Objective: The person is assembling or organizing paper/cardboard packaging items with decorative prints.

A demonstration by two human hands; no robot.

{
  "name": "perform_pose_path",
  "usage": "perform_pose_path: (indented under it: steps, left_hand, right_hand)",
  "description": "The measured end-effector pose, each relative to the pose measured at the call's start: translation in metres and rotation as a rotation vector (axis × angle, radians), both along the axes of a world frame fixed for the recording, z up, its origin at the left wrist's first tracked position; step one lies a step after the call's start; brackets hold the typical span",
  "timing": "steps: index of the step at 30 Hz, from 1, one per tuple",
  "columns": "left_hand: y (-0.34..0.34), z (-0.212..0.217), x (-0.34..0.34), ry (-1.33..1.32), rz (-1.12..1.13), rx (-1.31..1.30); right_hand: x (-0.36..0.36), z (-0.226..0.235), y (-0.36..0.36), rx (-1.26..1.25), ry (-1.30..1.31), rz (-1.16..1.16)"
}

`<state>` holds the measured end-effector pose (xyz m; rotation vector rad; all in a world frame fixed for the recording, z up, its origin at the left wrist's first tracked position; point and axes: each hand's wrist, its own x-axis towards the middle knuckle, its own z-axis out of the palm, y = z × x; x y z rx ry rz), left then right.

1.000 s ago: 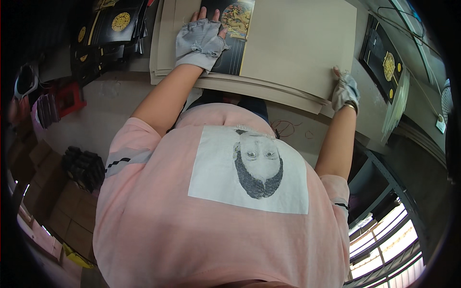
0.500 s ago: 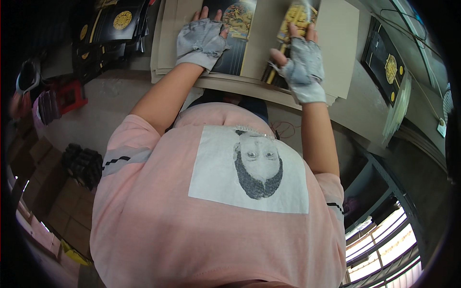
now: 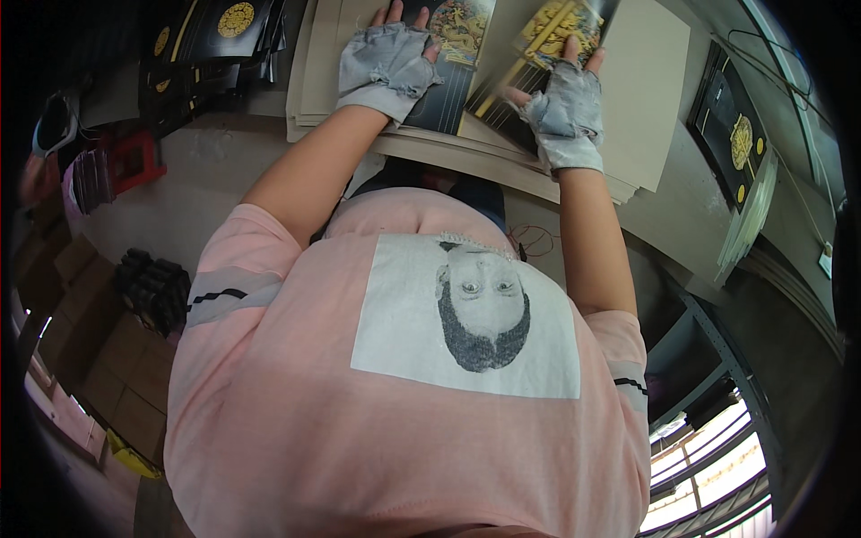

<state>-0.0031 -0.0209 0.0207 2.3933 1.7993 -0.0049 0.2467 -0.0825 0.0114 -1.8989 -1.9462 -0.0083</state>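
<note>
My left hand (image 3: 390, 67), in a grey fingerless glove, lies spread on a black printed sheet (image 3: 439, 103) with a gold and coloured ornate design near its top. That sheet rests on a stack of grey-beige boards (image 3: 650, 85). To the right, my right hand (image 3: 567, 112), gloved the same way, has its fingers and thumb on a second black-and-gold printed sheet (image 3: 543, 45). This one is tilted, its top leaning right, and smeared by motion. Part of it is hidden beneath the hand.
Black pieces with gold medallions (image 3: 235, 20) pile up at the far left, and a similar black panel (image 3: 731, 125) lies at the right. A red plastic holder (image 3: 139, 160) and scissors-like grey handles (image 3: 56, 125) are at the left edge. Dark metal shelving (image 3: 708, 336) stands lower right.
The right sheet has turned clockwise, its lower end swinging left, while my right hand has moved slightly up with it. My left hand stays spread on its sheet; the view has shifted a little.
</note>
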Motion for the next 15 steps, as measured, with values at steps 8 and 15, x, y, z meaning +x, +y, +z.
perform_pose_path:
  steps: [8, 15]
  left_hand:
    - [-0.001, 0.006, 0.003, 0.002, 0.008, -0.006]
    - [-0.002, 0.006, 0.003, 0.035, -0.004, -0.011]
  right_hand:
    - [-0.014, 0.012, -0.001, -0.288, -0.172, 0.132]
    - [-0.012, 0.004, 0.000, -0.370, -0.315, 0.200]
